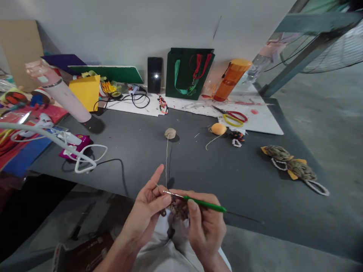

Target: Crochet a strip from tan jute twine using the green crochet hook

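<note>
Head view: we see our two bare hands held up over our lap, at the near edge of a dark grey table [227,177]. Our right hand [205,226] has its thumb and fingers closed together around the green handle of a crochet hook [204,202], and the slim metal tip points across toward the other hand. Our left hand [144,215] has its index finger raised apart from the rest. The other fingers curl in around the work, though they partly hide how tightly they grip it.

The crocheted patch [178,211] sits just below the hook, between both hands: a small, lumpy, brownish knot of stitches, too shadowed to count. A thin, pale strand [166,162] runs straight up the table to a round twine ball [170,133], so the piece is small and plenty of twine lies unworked.

Off to the right lie two twisted, olive-brown cords [292,168] with orange tabs and white bead strings, and they look more finished. A small orange yarn ball [218,129] and a beaded scrap [236,138] sit nearer the scissors [229,115], which rest on a paint-spattered white board [263,121]. Behind stand a green gift bag [187,73] and an orange bottle [231,80], while a white cable [82,158] loops at the left.
</note>
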`<state>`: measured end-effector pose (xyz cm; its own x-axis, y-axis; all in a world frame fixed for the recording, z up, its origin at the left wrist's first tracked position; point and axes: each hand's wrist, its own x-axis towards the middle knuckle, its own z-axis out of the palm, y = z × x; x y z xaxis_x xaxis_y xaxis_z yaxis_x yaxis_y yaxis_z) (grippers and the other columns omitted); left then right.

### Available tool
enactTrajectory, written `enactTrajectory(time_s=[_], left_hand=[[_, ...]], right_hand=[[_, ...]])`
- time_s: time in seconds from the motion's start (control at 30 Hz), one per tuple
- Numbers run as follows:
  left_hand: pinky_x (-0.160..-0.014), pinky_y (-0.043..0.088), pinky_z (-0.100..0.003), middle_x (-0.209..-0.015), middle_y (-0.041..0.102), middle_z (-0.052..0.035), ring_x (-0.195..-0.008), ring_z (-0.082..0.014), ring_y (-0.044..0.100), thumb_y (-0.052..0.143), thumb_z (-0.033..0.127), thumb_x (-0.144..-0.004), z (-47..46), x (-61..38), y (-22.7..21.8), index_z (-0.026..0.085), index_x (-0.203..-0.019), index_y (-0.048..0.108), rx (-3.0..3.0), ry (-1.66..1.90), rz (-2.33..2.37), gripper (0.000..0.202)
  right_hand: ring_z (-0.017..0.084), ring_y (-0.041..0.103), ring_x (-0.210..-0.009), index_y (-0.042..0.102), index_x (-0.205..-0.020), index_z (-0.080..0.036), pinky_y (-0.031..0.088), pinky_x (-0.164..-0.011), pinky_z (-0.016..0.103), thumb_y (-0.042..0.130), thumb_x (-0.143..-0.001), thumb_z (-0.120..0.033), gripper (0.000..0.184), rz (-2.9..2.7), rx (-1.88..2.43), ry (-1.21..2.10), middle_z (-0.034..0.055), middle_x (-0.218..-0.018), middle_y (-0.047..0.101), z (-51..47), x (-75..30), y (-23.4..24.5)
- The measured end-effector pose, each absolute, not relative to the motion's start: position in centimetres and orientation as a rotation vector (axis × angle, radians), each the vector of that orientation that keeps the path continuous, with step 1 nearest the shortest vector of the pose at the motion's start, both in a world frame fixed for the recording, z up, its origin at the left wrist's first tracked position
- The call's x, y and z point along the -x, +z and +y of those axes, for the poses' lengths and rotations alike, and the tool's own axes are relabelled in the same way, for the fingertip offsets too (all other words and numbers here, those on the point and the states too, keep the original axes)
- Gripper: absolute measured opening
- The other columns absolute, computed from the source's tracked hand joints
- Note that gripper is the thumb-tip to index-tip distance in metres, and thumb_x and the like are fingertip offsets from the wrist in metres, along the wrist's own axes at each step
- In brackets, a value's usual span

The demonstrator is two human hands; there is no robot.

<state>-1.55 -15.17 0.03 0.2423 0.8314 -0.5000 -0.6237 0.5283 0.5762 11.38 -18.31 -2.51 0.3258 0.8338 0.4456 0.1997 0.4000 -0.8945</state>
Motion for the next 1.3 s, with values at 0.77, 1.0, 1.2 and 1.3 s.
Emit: enactTrajectory(time_s=[0.77,1.0,1.2,1.3], left_hand=[[-0.069,0.046,-0.019,-0.066,0.061,0.0054,-0.063,-0.0065,0.055,0.093,0.018,-0.061,-15.2,1.3,-0.1,0.030,-0.122,0.074,-0.346,1.010,0.870,0.066],[-0.074,0.045,-0.020,-0.070,0.065,0.0036,-0.067,-0.0074,0.057,0.093,0.021,-0.060,-14.9,2.0,-0.3,0.026,-0.115,0.078,-0.369,0.937,0.840,0.057],[-0.072,0.044,-0.022,-0.069,0.065,0.0031,-0.065,-0.0080,0.058,0.092,0.023,-0.062,-14.7,2.1,0.0,0.023,-0.113,0.079,-0.411,0.858,0.738,0.053],[-0.073,0.044,-0.022,-0.070,0.064,0.0035,-0.067,-0.0080,0.057,0.092,0.024,-0.062,-14.7,2.1,-0.2,0.027,-0.115,0.078,-0.439,0.877,0.772,0.055]], right_hand=[[0.022,0.077,-0.083,0.069,-0.111,-0.027,0.063,-0.068,0.035,0.060,-0.094,-0.009,0.027,-1.347,0.992,0.500,0.0071,-0.101,0.079,-18.2,-11.6,-2.8],[0.016,0.073,-0.057,0.059,-0.105,-0.028,0.054,-0.044,0.023,0.049,-0.103,-0.023,0.012,-1.025,1.089,0.745,0.0029,-0.085,0.079,-18.7,-11.4,-2.5],[0.016,0.067,-0.042,0.057,-0.099,-0.027,0.048,-0.036,0.023,0.044,-0.106,-0.032,0.015,-0.836,0.967,1.099,0.0010,-0.069,0.077,-18.3,-11.7,-2.2],[0.017,0.074,-0.058,0.059,-0.103,-0.027,0.055,-0.045,0.023,0.050,-0.104,-0.027,0.009,-0.937,1.046,0.863,0.0038,-0.083,0.079,-19.0,-11.7,-2.4]])
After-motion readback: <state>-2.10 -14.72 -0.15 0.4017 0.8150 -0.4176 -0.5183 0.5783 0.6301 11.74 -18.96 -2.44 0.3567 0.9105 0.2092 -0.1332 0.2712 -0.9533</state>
